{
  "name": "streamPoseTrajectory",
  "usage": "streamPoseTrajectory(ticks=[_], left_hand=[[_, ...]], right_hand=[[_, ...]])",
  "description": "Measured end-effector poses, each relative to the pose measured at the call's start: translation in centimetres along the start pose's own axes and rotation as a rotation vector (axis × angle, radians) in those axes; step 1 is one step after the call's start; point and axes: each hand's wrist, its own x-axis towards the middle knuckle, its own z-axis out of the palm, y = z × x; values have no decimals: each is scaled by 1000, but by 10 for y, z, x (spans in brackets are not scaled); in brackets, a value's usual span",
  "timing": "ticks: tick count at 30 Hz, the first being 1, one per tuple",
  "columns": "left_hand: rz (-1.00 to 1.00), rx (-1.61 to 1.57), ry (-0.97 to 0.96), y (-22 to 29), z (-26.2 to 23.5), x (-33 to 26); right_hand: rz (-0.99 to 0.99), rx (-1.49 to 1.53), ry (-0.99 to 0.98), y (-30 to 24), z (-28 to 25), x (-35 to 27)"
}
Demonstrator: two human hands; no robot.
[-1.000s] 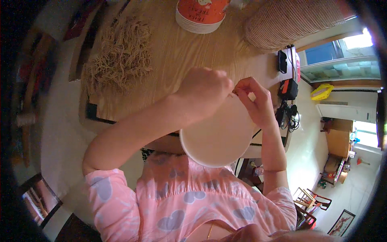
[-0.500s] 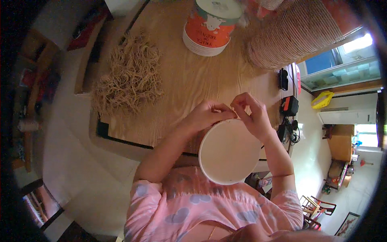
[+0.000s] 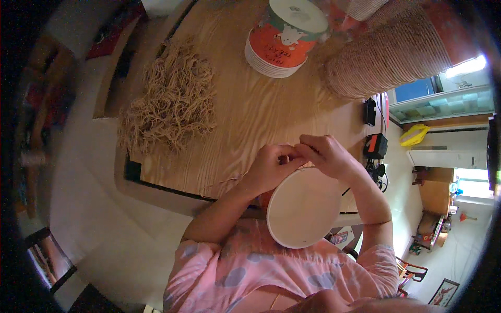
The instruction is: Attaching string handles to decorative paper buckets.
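Note:
A round paper bucket [image 3: 302, 208] with a white rim tilts against my body at the table's near edge. Its pale, round end faces up, and a sliver of orange side shows beside my left forearm. At the far side of the rim, my left hand [image 3: 275, 166] is closed, thumb and fingers pinched. My right hand [image 3: 327, 156] is also closed and meets the left fingertips there. What the fingers pinch is too small or hidden to make out. Near my left forearm, a thin strand of cord [image 3: 224, 183] lies on the table.
A tangled heap of tan cords [image 3: 169, 101] covers the table's left side. A stack of orange printed buckets [image 3: 276, 49] stands at the back. Right of it lies a long nested stack of white-rimmed buckets [image 3: 386, 55]. Black adapters and cables [image 3: 374, 146] line the right edge.
My hands have drawn together, and the right fingers now overlap the left fingertips. The bucket sits slightly lower and further right in view; the whole scene has shifted a little.

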Motion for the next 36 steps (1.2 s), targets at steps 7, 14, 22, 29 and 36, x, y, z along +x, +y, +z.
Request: streamPoseTrajectory(ticks=[7, 14, 22, 29, 36], left_hand=[[58, 27, 85, -1, 3, -10], [44, 51, 115, -1, 2, -18], [69, 41, 145, -7, 6, -22], [52, 59, 147, 0, 7, -23], [-16, -110, 140, -6, 7, -22]], right_hand=[[-77, 200, -145, 9, -4, 1], [-101, 240, -132, 1, -5, -8], [-254, -269, 110, -4, 5, -8], [-137, 8, 34, -6, 0, -16], [-113, 71, 134, -9, 5, -20]])
